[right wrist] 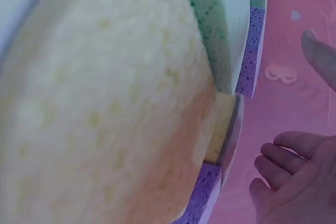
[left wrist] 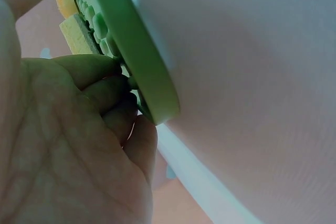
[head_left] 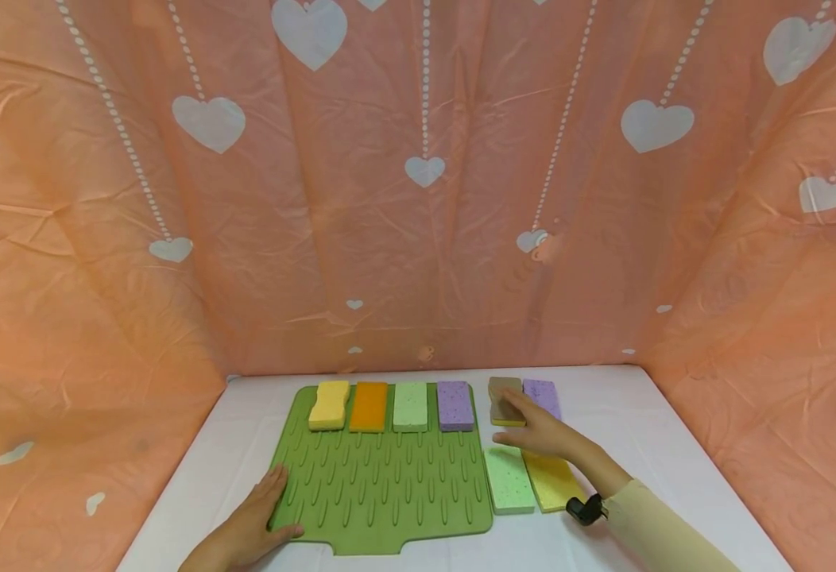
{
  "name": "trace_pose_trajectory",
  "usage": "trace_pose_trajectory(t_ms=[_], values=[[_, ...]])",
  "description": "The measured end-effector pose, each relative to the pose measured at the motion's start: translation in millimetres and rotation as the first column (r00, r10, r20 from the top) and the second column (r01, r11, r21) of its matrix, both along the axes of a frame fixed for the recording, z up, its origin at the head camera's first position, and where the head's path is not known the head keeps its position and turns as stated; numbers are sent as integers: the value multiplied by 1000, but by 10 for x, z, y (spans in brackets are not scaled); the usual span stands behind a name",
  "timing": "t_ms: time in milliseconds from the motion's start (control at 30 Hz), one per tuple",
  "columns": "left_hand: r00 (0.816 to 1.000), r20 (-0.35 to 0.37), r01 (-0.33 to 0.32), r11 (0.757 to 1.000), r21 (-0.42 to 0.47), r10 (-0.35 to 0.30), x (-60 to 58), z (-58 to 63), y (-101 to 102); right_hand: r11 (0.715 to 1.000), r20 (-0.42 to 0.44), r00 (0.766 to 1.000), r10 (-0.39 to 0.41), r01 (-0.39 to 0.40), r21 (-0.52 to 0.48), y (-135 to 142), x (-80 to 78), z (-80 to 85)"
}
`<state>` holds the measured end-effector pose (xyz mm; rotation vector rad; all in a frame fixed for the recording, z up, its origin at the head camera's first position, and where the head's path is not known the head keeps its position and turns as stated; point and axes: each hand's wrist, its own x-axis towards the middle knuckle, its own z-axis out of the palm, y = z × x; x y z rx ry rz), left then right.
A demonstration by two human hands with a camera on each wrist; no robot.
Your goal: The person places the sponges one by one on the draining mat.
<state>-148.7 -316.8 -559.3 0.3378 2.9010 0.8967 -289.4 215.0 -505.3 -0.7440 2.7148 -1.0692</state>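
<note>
A green ridged mat (head_left: 385, 528) lies on the table, with my left hand (head_left: 249, 520) resting at its left edge, fingers straight in the head view. Along its far edge sit a wavy yellow sponge (head_left: 329, 405), an orange sponge (head_left: 369, 407), a light green sponge (head_left: 410, 407) and a purple sponge (head_left: 455, 406). To the right of the mat, my right hand (head_left: 536, 429) reaches over a grey-topped yellow sponge (head_left: 505, 388), thumb and fingers apart. Judging by the right wrist view, that hand stays clear of the sponges and holds nothing.
Beside the grey-topped one lies another purple sponge (head_left: 543, 396). Nearer are a second light green sponge (head_left: 509, 483) and a flat yellow sponge (head_left: 554, 486), partly under the right forearm. A pink curtain (head_left: 418, 262) with hearts surrounds the white table (head_left: 625, 445).
</note>
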Motion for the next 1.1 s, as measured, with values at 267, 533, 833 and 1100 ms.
trace_pose_trajectory(t_ms=[267,533,833,1100], values=[[1000,8,5,1000,-20,-5,20,75,29,1000,-42,999,-22,21,-4,176,128,-42],[999,36,13,1000,-29,-11,29,161,75,1000,-129,992,-18,17,-3,333,204,-128],[997,73,-9,1000,-15,10,35,174,81,998,-117,992,-40,44,40,458,319,-172],[998,58,5,998,-57,-1,38,227,113,996,-116,992,-42,51,68,535,395,-251]])
